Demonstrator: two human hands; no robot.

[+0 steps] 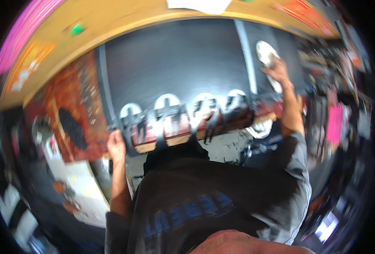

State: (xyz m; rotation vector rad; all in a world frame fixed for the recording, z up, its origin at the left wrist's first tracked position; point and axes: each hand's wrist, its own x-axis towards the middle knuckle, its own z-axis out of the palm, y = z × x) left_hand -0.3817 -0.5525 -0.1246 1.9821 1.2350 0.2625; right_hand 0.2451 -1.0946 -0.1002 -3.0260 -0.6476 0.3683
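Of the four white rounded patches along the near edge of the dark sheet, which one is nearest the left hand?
The leftmost white patch, just beyond the left hand; the other three sit progressively farther right.

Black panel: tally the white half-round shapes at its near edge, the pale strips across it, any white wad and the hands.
White half-round shapes: 4
Pale strips: 2
White wad: 1
Hands (left hand, right hand): 2
Total: 9
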